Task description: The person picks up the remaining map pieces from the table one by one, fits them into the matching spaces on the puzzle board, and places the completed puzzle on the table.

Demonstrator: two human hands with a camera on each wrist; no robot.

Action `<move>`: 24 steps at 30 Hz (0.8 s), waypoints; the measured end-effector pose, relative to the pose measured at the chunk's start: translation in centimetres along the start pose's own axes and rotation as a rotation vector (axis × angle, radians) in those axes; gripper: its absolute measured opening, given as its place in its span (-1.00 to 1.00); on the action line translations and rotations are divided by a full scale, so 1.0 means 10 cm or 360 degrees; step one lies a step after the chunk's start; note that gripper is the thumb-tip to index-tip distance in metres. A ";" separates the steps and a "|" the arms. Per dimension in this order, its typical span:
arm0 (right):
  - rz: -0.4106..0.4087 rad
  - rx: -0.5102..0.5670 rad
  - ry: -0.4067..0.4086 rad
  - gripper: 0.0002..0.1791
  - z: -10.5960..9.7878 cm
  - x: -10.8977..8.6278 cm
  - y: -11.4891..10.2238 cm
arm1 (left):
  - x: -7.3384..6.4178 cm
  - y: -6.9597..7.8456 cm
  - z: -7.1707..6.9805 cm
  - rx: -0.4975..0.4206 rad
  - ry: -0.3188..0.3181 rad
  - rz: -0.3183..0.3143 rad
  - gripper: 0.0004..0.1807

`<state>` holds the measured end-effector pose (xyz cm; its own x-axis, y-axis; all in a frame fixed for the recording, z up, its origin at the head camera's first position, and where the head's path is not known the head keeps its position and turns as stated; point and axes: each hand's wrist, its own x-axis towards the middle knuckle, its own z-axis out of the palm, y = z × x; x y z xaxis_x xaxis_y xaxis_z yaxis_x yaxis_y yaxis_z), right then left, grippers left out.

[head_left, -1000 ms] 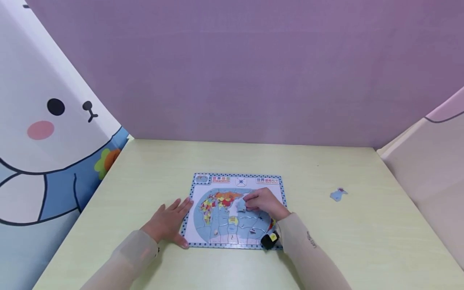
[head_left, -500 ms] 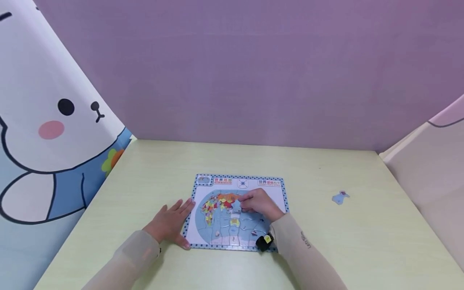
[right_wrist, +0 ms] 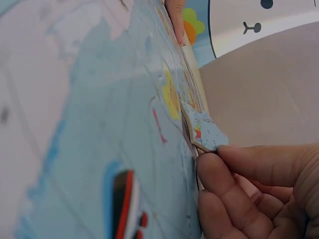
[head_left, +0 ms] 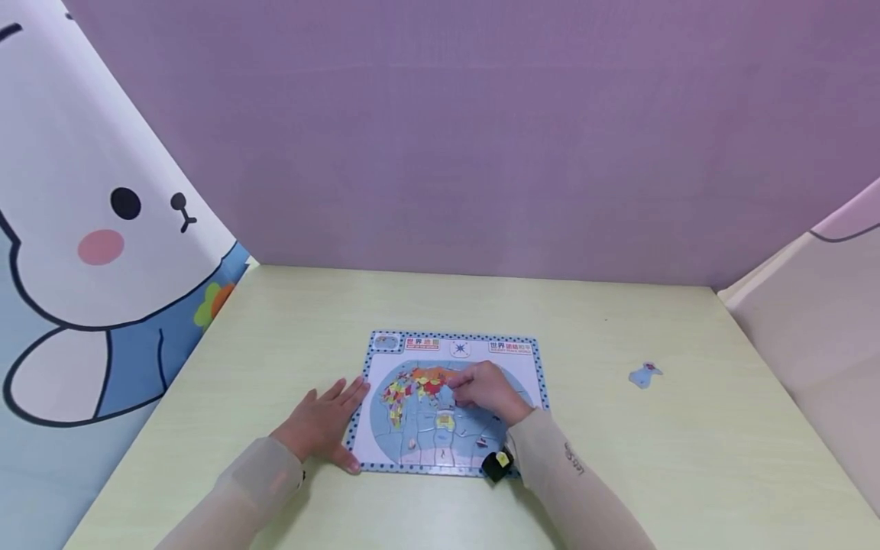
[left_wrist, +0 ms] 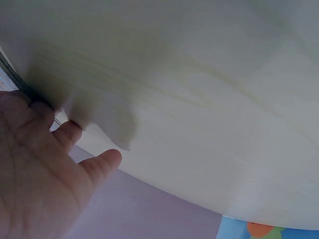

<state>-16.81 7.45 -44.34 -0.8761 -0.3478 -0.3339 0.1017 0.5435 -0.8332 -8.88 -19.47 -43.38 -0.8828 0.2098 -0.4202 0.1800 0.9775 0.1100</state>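
Observation:
A world map jigsaw puzzle board (head_left: 382, 365) with a blue dotted border lies on the table in the head view. My right hand (head_left: 490, 391) is over its upper middle, thumb and fingers pinching a light-blue puzzle piece (right_wrist: 204, 130). In the right wrist view the piece is tilted, its lower edge close to the board's surface. My left hand (head_left: 323, 422) rests flat with fingers spread, fingertips and thumb at the board's left edge. The left wrist view shows that palm (left_wrist: 40, 174) beside the pale tabletop.
One loose blue puzzle piece (head_left: 645, 374) lies on the table (head_left: 591, 458) to the right of the board. A purple partition (head_left: 481, 153) stands along the far edge. At the left is a panel (head_left: 55, 153) with a cartoon animal; a pale panel (head_left: 811, 321) stands at the right.
My right hand has moved slightly left and down across the map with the pinched piece. The left hand has stayed at the board's edge. The head view has shifted a little.

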 end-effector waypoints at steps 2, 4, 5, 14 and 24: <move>-0.0013 -0.0017 -0.0003 -0.80 0.01 0.00 -0.01 | 0.00 0.00 0.00 0.0002 0.0004 -0.0001 0.36; -0.0026 -0.0035 -0.0006 -0.80 0.01 -0.01 -0.02 | 0.00 0.00 0.00 0.0005 0.0010 0.0001 0.36; -0.0034 -0.0050 -0.0006 -0.80 0.02 -0.02 -0.03 | 0.00 0.00 0.00 0.0003 0.0013 0.0003 0.36; -0.0082 -0.0173 0.0005 -0.82 0.04 -0.03 -0.06 | 0.00 0.00 0.01 -0.0015 0.0018 0.0018 0.35; -0.0064 -0.0209 0.0024 -0.84 0.04 -0.01 -0.05 | -0.02 0.01 -0.03 -0.0042 0.0003 0.0018 0.34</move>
<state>-16.58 6.93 -44.09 -0.8852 -0.3606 -0.2940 0.0048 0.6249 -0.7807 -8.85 -19.46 -43.03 -0.8817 0.2209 -0.4168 0.1787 0.9741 0.1384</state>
